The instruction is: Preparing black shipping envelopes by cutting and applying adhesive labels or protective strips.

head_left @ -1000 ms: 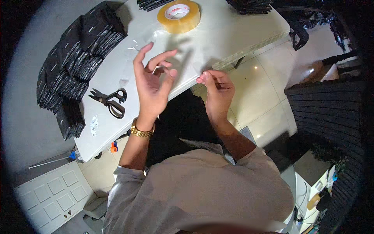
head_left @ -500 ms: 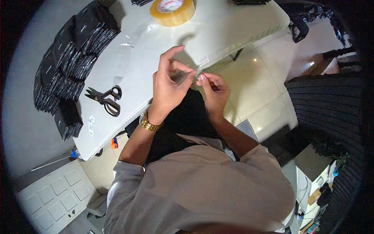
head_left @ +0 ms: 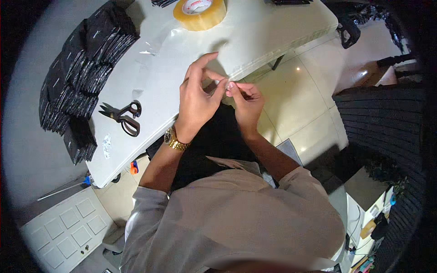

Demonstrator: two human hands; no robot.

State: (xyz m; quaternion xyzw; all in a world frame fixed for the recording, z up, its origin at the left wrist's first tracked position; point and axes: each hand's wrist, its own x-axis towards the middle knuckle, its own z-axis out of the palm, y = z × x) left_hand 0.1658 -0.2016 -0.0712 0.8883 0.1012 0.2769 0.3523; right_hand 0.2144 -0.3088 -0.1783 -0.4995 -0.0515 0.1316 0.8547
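Over the front edge of the white table (head_left: pixel 159 86), my two hands meet at their fingertips. My left hand (head_left: pixel 199 98), with a gold watch on its wrist, pinches with thumb and index finger while its other fingers stay raised. My right hand (head_left: pixel 248 102) pinches right beside it, thumb pressed on the curled index finger. Whatever lies between the fingertips is too small to make out. Black scissors (head_left: pixel 123 117) lie with blades apart on the table, left of my left hand. Beyond the hands sits a wide roll of clear yellowish tape (head_left: pixel 200 22).
Stacks of folded black packets (head_left: pixel 86 63) line the table's left side. Crumpled clear scraps (head_left: pixel 107 145) lie near the scissors. More black packets show at the far edge. Tiled floor (head_left: pixel 291 98) lies right of the table, with a dark ribbed surface (head_left: pixel 382 127) beyond.
My right hand has shifted slightly left and up, closer against my left fingertips. My left hand has barely moved; both still pinch.
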